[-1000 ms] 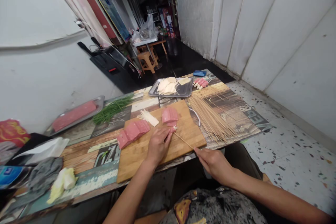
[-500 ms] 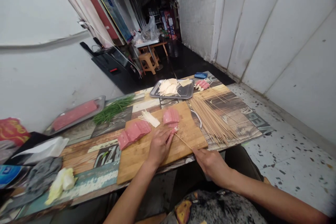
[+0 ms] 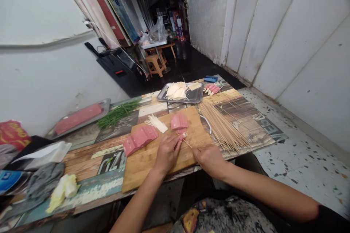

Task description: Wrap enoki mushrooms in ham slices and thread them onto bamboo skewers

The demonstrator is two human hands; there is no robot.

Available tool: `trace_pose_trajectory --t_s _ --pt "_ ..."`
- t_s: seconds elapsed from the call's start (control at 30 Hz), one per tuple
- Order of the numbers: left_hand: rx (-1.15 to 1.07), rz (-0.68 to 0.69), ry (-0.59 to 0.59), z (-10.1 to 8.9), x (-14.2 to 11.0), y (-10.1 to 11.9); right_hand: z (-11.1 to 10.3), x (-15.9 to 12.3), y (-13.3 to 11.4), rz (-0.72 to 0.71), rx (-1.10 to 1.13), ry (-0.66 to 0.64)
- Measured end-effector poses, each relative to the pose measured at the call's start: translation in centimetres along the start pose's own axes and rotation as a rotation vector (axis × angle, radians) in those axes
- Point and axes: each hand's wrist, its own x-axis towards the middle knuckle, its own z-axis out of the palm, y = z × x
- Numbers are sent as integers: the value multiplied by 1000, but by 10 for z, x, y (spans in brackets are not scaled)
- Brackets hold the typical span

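Over the wooden cutting board (image 3: 147, 173), my left hand (image 3: 167, 153) is closed on a small pink meat roll (image 3: 182, 137) with white enoki ends poking out. My right hand (image 3: 209, 158) grips a thin wooden skewer (image 3: 188, 144), which runs into the roll. Just beyond my fingers lies a small stack of pink meat slices (image 3: 179, 121). A bigger stack of meat slices (image 3: 139, 139) rests on the board's left side. Between the two stacks sits a bunch of enoki mushrooms (image 3: 157, 123).
Loose skewers (image 3: 222, 127) fan out right of the board. Behind it stand a metal tray (image 3: 195, 97) of pale food, finished meat skewers (image 3: 212, 89) and a blue box (image 3: 210, 79). Leftward are green chives (image 3: 119, 113), a tray of meat (image 3: 79, 118), cabbage leaves (image 3: 64, 191) and a grey cloth (image 3: 45, 184).
My right hand has moved left and slightly up toward my left hand, leaving less skewer showing between them. The left hand keeps its hold on the meat roll.
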Motion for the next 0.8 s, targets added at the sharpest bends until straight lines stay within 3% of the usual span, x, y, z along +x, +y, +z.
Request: trace_pose_trajectory --t_s 0.17,0.47,0.67,0.8 --pt "22 21 -2 0 -1 0 6 11 2 -3 -8 38" --pt "40 -22 14 4 -3 2 14 4 4 64 32 157" --pt "53 -15 58 11 -4 17 10 -11 5 78 63 168" --pt "67 2 52 19 12 30 5 -22 16 117 51 195"
